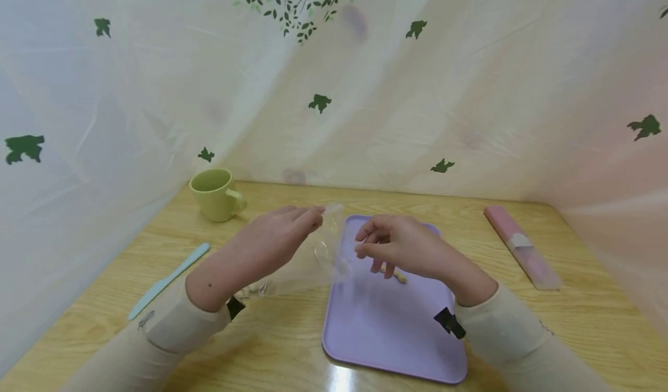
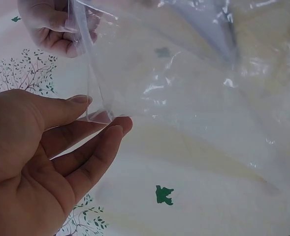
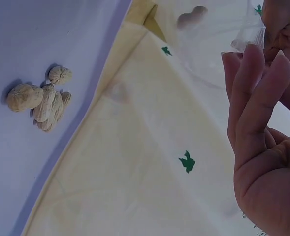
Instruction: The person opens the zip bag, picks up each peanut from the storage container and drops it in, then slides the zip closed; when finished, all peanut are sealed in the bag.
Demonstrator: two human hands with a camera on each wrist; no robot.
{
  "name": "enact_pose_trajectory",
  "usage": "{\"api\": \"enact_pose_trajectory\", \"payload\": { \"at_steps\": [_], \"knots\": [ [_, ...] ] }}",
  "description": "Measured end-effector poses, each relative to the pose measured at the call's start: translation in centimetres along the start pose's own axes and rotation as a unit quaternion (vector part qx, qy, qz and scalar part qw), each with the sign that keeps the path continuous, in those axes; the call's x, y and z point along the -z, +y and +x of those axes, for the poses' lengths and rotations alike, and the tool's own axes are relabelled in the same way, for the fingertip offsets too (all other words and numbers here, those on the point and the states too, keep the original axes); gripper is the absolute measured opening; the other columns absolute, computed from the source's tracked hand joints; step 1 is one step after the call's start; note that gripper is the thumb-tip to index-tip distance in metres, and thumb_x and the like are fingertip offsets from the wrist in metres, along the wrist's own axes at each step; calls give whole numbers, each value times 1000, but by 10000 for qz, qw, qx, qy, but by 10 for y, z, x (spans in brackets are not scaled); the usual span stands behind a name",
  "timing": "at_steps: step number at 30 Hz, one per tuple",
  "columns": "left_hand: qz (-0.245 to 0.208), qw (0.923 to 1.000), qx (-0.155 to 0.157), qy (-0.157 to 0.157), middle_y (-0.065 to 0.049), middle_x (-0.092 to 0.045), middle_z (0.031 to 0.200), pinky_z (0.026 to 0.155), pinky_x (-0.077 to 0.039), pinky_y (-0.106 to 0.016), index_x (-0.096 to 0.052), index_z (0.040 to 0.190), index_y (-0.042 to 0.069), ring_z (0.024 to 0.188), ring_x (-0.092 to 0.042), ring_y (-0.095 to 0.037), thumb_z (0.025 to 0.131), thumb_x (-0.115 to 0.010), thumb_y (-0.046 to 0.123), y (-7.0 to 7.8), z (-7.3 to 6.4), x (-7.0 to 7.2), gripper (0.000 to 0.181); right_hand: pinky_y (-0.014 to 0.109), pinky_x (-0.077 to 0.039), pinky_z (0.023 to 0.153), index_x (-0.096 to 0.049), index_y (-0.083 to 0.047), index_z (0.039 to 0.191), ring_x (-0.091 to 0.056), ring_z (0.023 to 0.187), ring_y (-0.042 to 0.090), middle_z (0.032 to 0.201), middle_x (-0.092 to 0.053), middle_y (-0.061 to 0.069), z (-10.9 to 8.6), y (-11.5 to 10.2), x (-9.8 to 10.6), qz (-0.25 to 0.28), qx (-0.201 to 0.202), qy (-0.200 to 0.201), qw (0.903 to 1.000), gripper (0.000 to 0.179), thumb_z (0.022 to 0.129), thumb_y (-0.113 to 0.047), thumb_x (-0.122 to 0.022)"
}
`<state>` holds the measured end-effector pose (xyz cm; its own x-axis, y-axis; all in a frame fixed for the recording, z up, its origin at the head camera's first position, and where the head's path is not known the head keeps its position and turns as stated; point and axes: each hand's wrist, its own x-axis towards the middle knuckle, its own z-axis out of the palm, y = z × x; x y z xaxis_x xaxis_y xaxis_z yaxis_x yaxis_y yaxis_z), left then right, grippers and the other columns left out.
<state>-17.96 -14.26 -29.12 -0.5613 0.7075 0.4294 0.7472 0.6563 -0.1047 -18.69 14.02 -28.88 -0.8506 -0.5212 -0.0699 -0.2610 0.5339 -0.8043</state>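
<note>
A clear plastic bag (image 2: 154, 83) hangs on its side, with several peanuts (image 1: 250, 291) in its lower end near my left wrist. My left hand (image 2: 51, 142) pinches a corner of the bag between thumb and fingers. Close to the bag's edge is my right hand (image 1: 399, 247), its fingers bent over the purple tray (image 1: 394, 334). The right fingertips (image 3: 250, 56) overlap the film in the right wrist view, and whether they pinch it is unclear. Several more peanuts (image 3: 44, 103) lie on the tray in a small group, mostly hidden by my right hand in the head view.
A green mug (image 1: 214, 195) stands at the back left. In front of it lies a light blue spreading knife (image 1: 169, 280). A long pink case (image 1: 522, 247) with a pale band is on the right. Printed sheeting (image 1: 365, 137) surrounds the wooden table (image 1: 261, 345).
</note>
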Motion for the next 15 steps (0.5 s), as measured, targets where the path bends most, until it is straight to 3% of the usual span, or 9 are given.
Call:
{"api": "enact_pose_trajectory", "payload": {
  "at_steps": [9, 15],
  "knots": [
    [95, 9999, -55, 129, -8, -78, 123, 92, -66, -40, -60, 138, 2, 108, -77, -26, 109, -61, 12, -1, 2, -1, 31, 40, -67, 64, -70, -8, 117, -78, 77, 28, 99, -81, 6, 2, 6, 11, -77, -186, 149, 9997, 21, 105, -25, -69],
    [29, 10000, 34, 56, -9, -78, 124, 95, -66, -42, -59, 139, 1, 111, -76, -27, 109, -61, 12, 0, 1, 0, 33, 38, -67, 67, -71, -11, 120, -76, 77, 23, 102, -80, 9, 8, 24, 29, -257, -446, 223, 9984, 29, 105, -36, -70]
  ]
}}
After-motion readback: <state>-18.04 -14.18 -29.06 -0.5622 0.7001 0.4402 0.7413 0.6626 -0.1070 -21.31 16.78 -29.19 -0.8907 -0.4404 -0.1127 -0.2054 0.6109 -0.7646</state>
